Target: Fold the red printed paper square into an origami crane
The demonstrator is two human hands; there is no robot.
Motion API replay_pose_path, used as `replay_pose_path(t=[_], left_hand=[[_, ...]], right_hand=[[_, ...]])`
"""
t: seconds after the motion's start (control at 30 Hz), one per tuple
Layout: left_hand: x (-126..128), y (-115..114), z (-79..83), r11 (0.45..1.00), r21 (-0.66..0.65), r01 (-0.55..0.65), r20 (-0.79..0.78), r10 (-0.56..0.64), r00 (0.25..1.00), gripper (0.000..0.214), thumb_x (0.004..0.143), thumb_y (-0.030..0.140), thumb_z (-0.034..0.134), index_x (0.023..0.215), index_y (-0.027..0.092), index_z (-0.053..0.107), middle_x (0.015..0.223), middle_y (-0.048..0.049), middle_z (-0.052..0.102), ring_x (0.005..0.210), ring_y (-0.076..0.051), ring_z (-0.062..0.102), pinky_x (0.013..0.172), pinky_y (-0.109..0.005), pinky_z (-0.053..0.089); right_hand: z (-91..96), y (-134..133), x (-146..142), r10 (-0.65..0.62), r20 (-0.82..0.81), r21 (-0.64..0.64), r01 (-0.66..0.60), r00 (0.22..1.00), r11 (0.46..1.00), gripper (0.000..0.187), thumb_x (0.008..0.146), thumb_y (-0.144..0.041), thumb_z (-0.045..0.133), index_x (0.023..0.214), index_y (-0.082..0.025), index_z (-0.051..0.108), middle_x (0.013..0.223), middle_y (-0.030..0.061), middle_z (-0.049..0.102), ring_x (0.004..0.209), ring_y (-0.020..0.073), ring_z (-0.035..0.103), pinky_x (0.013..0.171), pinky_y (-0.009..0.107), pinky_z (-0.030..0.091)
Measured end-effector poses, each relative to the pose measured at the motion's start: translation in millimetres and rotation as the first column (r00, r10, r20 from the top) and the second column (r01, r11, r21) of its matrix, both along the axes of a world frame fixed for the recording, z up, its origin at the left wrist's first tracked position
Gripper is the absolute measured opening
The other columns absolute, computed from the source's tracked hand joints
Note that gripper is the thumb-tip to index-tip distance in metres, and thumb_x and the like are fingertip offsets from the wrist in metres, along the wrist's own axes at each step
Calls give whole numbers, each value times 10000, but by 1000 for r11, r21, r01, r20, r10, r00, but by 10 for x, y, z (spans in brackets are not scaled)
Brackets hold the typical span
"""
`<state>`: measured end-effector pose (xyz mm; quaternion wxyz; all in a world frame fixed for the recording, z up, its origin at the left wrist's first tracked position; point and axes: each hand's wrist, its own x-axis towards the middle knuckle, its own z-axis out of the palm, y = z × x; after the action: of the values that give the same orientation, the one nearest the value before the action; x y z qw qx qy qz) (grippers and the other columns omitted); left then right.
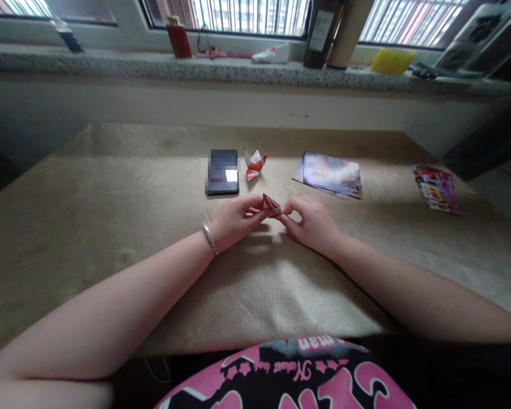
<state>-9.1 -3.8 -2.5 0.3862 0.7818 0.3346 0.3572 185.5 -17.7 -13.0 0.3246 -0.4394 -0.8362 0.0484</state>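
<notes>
A small red and white piece of folded paper (pixel 272 205) is held up between both hands, just above the table. My left hand (pixel 243 218), with a silver bracelet on the wrist, pinches its left side between thumb and fingers. On the other side, my right hand (pixel 310 222) pinches the right tip of the paper with thumb and forefinger. Part of the paper is hidden by the fingertips. Beyond the hands stands a finished-looking red and white origami crane (pixel 255 165). Beside it lies a dark phone (pixel 222 172), its screen blurred.
Shiny picture sheets (pixel 332 173) lie in a stack right of the crane. Several colourful cards (pixel 436 189) are at the table's right. On the stone windowsill (pixel 238 69) stand a red lighter-shaped object (pixel 179 37), a dark bottle (pixel 320 34) and a yellow block (pixel 392 61).
</notes>
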Motion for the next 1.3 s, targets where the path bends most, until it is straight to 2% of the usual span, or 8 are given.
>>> replay_pose_path(t=[0.2,0.33,0.43,0.57,0.73,0.93,1.1,1.3], left_hand=[[-10,37,-1,999,-45,-2,41,4,999,194,827,302,567,827,134,663,814,-34,683,756,-114,623,703,-204,491],[-19,58,-16,996,-92,8,28,-6,1000,194,821,295,571,829,120,655,799,-40,671,745,-119,617,700,-215,485],[-18,62,-28,995,-95,21,3,-21,1000,195,816,291,571,842,117,652,796,-43,666,743,-124,611,686,-220,476],[-24,70,-30,999,-41,24,-96,-28,995,205,818,297,562,822,124,670,778,-42,662,732,-126,595,676,-230,458],[-39,83,-18,997,-21,69,-142,-71,987,185,814,269,559,814,136,688,778,-39,668,727,-121,594,674,-222,453],[-35,70,-5,994,-49,102,-140,-108,984,150,810,226,576,792,147,702,773,-27,670,707,-107,593,663,-203,441],[-37,71,-8,990,-84,109,-148,-121,982,166,818,249,574,810,144,702,791,-38,675,738,-120,599,696,-223,452],[-43,72,-13,988,-25,152,-198,-154,968,170,826,267,568,814,160,700,793,-31,670,746,-117,599,697,-215,444]], right_hand=[[34,0,7,64,-53,-75,-68,997,995,152,787,-322,625,725,-185,603,714,32,618,717,170,553,676,293,398],[57,-17,14,88,-194,-182,-124,977,975,111,826,-289,571,823,-188,619,770,28,628,744,154,564,678,280,426],[41,-18,12,87,-279,-162,-136,956,977,78,824,-234,556,867,-196,608,793,22,628,752,146,564,685,276,444],[35,-23,6,134,-307,-119,-178,942,977,91,804,-174,549,874,-203,599,794,16,628,740,139,557,694,280,454],[66,-42,2,115,-360,-198,-196,926,960,72,798,-185,562,859,-195,600,781,18,625,728,133,558,676,274,457],[52,-32,-2,140,-481,-253,-290,866,923,43,788,-191,579,829,-191,591,772,18,621,723,128,576,691,274,475],[35,-22,6,155,-512,-271,-330,845,904,37,786,-181,575,821,-189,583,758,14,604,716,125,570,686,273,475],[23,-21,17,127,-482,-329,-314,867,891,42,756,-162,568,792,-183,574,765,11,588,708,118,553,677,269,470]])
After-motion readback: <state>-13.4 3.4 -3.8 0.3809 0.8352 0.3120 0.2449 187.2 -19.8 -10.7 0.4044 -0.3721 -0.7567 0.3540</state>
